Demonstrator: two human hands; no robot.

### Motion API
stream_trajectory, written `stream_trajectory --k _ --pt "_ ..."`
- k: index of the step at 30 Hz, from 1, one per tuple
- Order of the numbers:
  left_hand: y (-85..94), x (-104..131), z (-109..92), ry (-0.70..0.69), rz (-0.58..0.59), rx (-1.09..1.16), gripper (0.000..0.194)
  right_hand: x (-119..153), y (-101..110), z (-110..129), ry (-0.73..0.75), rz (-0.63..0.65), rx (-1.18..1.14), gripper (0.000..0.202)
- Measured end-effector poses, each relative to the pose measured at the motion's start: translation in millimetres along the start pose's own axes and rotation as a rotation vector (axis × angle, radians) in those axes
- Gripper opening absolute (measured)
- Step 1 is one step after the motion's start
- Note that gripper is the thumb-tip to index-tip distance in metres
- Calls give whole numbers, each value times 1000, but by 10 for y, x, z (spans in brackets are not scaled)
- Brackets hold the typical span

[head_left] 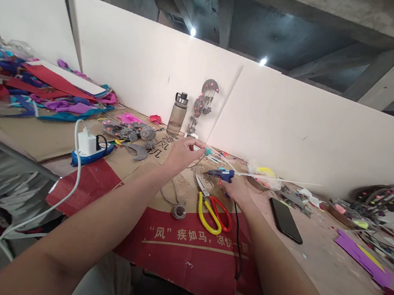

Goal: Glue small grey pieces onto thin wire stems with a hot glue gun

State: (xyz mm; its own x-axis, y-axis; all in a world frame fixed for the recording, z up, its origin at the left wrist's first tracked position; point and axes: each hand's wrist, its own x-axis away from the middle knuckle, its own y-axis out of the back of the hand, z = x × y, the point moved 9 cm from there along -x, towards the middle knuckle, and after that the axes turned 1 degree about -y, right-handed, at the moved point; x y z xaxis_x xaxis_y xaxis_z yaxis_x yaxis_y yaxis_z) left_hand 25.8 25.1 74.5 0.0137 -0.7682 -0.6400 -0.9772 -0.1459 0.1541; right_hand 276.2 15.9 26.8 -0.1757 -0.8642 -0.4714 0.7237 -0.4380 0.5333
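Observation:
My left hand [186, 153] is raised over the cardboard, its thumb and fingertips pinched on a small teal piece [208, 152]. Just to the right, my right hand [235, 190] is wrapped round a blue glue gun [225, 175], whose dark nozzle points left, below the teal piece. A long, thin, pale stick extends rightward from the gun's back. Scissors [210, 211] with one yellow and one red handle lie below both hands. Left of them rests a small coil of grey yarn [178, 211].
A bottle [177, 114] and a grey moon-shaped ornament [210, 86] stand by the white board. A phone [285, 220] lies right. At left are a charger [87, 142] with a white cable, colourful cloth [61, 84] and another person's hand at the edge.

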Motion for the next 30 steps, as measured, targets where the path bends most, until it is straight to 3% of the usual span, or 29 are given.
stream_trajectory --k 3,6,9,12,15,22,30 --pt "-2 18 -109 -86 0 -87 8 -2 55 21 -15 -51 190 29" --pt "-37 45 -197 -175 2 -141 7 81 9 318 25 -70 141 21" --pt "-60 79 -284 -278 -15 -185 10 221 -257 671 1 58 -286 21" --pt "-74 101 -328 -330 -19 -218 10 358 -582 898 -123 174 -807 31" --pt "-78 98 -292 -274 -8 -208 10 423 -756 968 -197 196 -1021 35" --pt "-166 105 -83 8 49 95 12 379 -696 853 -156 117 -917 28" --pt "-327 139 -38 135 169 340 21 312 -443 780 -31 -62 -707 19"
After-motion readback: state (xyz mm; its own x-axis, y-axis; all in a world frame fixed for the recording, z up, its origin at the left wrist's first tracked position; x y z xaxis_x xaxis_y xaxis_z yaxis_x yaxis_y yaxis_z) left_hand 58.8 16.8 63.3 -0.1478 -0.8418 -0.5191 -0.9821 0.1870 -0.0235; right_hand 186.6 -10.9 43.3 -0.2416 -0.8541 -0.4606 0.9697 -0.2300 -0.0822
